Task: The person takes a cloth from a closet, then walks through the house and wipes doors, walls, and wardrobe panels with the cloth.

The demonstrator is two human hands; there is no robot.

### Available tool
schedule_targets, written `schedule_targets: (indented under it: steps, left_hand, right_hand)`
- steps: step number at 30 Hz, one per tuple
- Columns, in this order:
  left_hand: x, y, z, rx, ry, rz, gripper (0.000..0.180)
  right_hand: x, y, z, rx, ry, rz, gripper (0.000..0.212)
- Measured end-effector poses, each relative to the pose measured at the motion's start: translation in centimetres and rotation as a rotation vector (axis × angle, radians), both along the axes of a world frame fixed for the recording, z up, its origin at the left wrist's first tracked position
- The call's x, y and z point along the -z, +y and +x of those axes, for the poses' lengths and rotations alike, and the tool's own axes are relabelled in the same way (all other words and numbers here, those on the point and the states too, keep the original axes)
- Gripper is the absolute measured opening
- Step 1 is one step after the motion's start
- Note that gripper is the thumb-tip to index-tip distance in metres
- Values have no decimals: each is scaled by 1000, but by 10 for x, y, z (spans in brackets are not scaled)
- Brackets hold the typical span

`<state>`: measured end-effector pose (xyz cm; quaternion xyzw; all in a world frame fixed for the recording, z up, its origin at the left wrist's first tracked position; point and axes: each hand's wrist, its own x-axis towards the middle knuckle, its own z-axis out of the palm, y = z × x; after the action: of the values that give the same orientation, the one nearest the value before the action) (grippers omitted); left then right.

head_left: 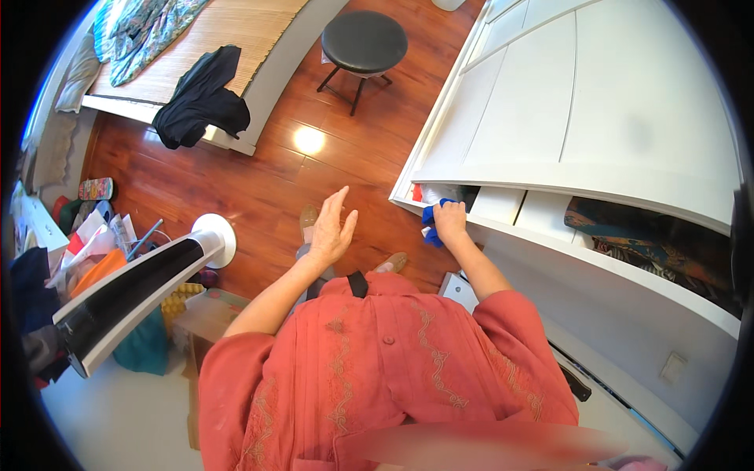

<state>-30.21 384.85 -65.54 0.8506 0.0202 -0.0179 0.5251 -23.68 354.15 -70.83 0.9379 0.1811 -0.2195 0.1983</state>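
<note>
In the head view, the landmark is the white cabinet [526, 118]. The right hand [449, 221] is at the near left corner of the cabinet's gap, with the fingers closed around a blue cloth [432, 234]. The cloth is bunched at the cabinet's front edge; I cannot tell whether a part of it lies inside. The left hand [334, 235] is released, holding nothing, well apart from the cabinet, to its left. Farther inside the gap, to the right, lies a dark patterned fabric [628, 228].

In my judgement, the cloth could slip down beside the cabinet to the floor [267, 184], because only one hand grips it. It might also catch on the cabinet's edge if it is pulled sideways. The knuckles could be scraped there, since the gap looks narrow.
</note>
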Motion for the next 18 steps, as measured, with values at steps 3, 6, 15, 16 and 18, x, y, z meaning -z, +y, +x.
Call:
schedule_targets:
  steps: [3,6,15,16,18]
  left_hand:
    - [2,8,13,41,9,-16,53]
    - [-4,25,29,153,62,-88,53]
    - [11,69,92,258,162,-112,46]
    - [11,69,97,267,171,-112,46]
    - [4,59,106,229,231,-178,44]
  right_hand:
    - [4,7,8,176,-22,137,19]
    - [-16,30,9,360,-26,320,23]
    - [-41,67,-2,1225,-31,1493,29]
    - [-59,78,0,1369,77,1659,32]
    - [-96,94,7,1497,241,1918,37]
